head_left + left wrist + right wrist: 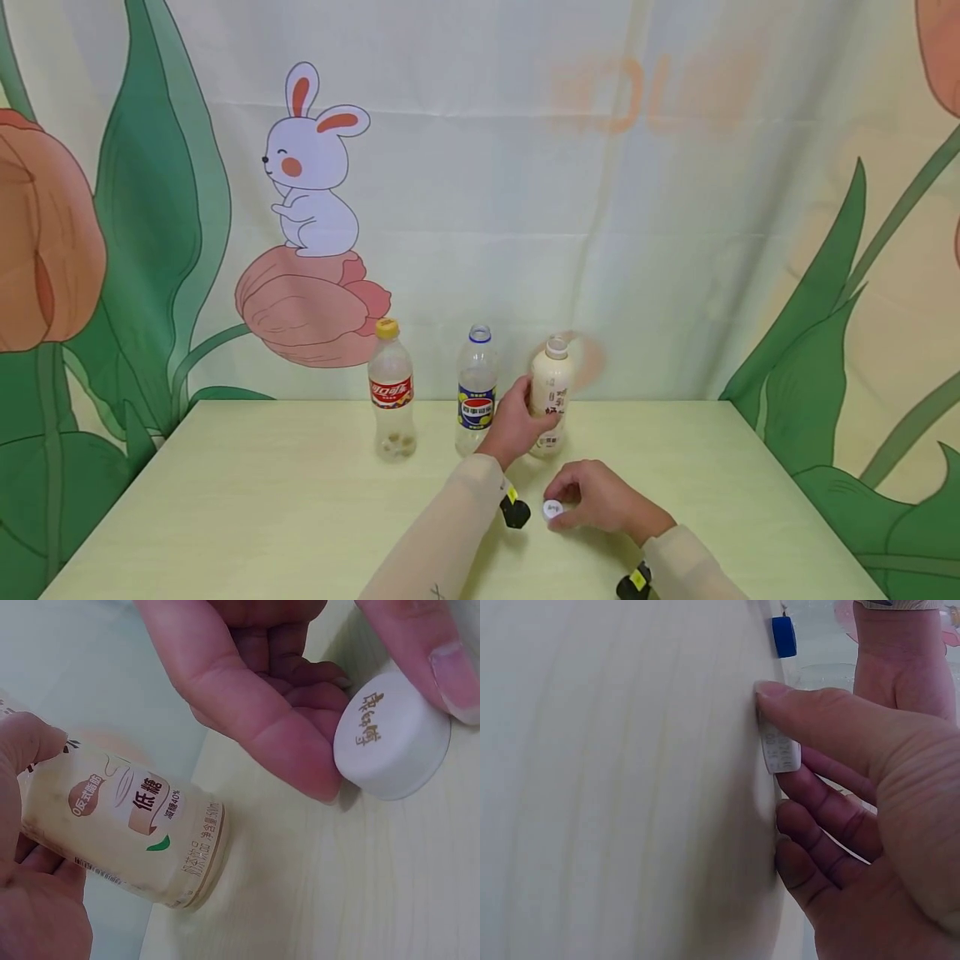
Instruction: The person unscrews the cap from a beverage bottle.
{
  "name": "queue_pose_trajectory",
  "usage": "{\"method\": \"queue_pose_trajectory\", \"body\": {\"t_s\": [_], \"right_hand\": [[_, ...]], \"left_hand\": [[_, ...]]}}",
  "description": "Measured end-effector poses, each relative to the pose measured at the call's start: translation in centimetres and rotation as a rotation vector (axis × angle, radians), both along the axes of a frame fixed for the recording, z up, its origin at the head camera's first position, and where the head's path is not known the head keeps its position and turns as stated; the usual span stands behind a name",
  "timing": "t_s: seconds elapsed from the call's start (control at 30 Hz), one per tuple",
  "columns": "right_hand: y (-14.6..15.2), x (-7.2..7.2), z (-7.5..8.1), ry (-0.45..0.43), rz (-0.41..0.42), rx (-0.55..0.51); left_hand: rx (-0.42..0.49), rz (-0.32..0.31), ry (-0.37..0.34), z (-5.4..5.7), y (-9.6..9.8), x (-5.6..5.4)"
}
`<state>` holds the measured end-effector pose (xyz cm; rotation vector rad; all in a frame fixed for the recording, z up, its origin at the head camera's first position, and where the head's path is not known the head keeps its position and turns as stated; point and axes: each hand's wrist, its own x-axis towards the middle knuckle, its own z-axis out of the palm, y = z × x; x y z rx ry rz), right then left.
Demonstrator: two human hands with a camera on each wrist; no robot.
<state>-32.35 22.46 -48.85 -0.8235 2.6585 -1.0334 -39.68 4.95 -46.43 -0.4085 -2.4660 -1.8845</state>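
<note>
My left hand (516,427) grips a cream-coloured milk tea bottle (551,379) round its middle; the bottle stands upright on the table and its mouth has no cap. Nearer to me, my right hand (600,500) pinches a white bottle cap (552,509) between thumb and fingers, low over the tabletop. Gold characters show on the top of the cap in the left wrist view, where the bottle's lower label (142,802) also faces the camera. From the right wrist, the thumb covers part of the cap's side (781,754).
Left of the milk tea bottle stands a clear, uncapped bottle (477,367) with a blue label. Farther left is a red-labelled cola bottle (392,429) with a yellow cap. A blue cap (784,636) lies on the table (247,500). A printed curtain (480,208) hangs behind.
</note>
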Motion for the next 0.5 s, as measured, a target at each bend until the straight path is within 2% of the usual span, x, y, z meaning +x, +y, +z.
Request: {"method": "queue_pose_trajectory", "body": {"t_s": [0.23, 0.5], "right_hand": [[0.0, 0.2, 0.3, -0.008, 0.001, -0.006], [0.4, 0.1, 1.3, 0.077, -0.050, -0.019]], "left_hand": [[-0.002, -0.004, -0.044, 0.0, -0.2, 0.3], [-0.028, 0.003, -0.058, -0.4, -0.6, 1.1]]}}
